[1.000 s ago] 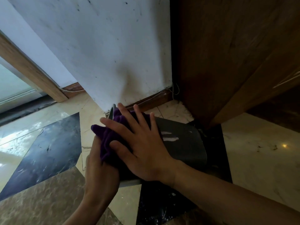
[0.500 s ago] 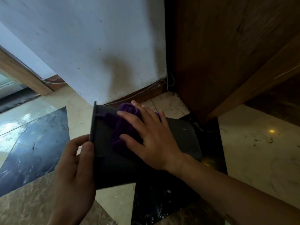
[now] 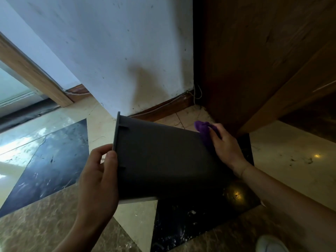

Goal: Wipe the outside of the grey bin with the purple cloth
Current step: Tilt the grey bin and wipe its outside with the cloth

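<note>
The grey bin [image 3: 160, 160] lies tipped on its side above the floor, its rim to the left and its base to the right. My left hand [image 3: 99, 177] grips the rim, thumb on the outer wall. My right hand [image 3: 224, 144] presses the purple cloth [image 3: 204, 132] against the bin's outer wall near the base end. Part of the cloth is hidden under my fingers. The bin's opening faces left and cannot be seen into.
A white wall [image 3: 112, 55] with a brown skirting stands just behind the bin. Dark wooden furniture [image 3: 254, 60] rises at the right. The floor has black [image 3: 49, 160] and cream marble tiles. A white shoe tip [image 3: 271, 244] shows at the bottom right.
My right hand has slid the cloth from the rim end along the wall to the base end. My left hand has shifted from under the cloth to gripping the rim.
</note>
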The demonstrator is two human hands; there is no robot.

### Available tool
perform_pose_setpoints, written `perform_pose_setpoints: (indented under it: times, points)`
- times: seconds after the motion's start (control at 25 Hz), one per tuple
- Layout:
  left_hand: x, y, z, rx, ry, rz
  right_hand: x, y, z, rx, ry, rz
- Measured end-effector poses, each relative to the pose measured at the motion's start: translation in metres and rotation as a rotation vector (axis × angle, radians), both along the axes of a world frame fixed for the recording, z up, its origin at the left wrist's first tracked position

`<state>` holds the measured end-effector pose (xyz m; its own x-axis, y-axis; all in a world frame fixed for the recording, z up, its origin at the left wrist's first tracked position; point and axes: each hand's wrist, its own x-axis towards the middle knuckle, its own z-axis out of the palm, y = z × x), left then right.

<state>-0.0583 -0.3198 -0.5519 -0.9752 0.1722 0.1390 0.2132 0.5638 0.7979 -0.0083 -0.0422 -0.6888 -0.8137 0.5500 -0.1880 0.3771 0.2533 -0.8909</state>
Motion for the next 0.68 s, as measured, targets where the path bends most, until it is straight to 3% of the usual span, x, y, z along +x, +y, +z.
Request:
perform_pose_setpoints:
  times: [0.2,0.44,0.56,0.68]
  points:
    - [0.015,0.007,-0.003,0.021,0.047,-0.030,0.000,-0.010,0.019,0.079,-0.154,-0.458]
    - [0.019,0.020,-0.009,0.090,0.041,-0.055,0.004,-0.134,0.093,0.242,0.541,0.186]
    - [0.011,0.014,-0.014,0.170,-0.046,-0.011,0.000,-0.147,0.103,0.321,0.446,0.376]
    - [-0.002,0.002,-0.017,0.092,-0.040,0.032,-0.011,-0.123,0.089,0.404,0.256,0.389]
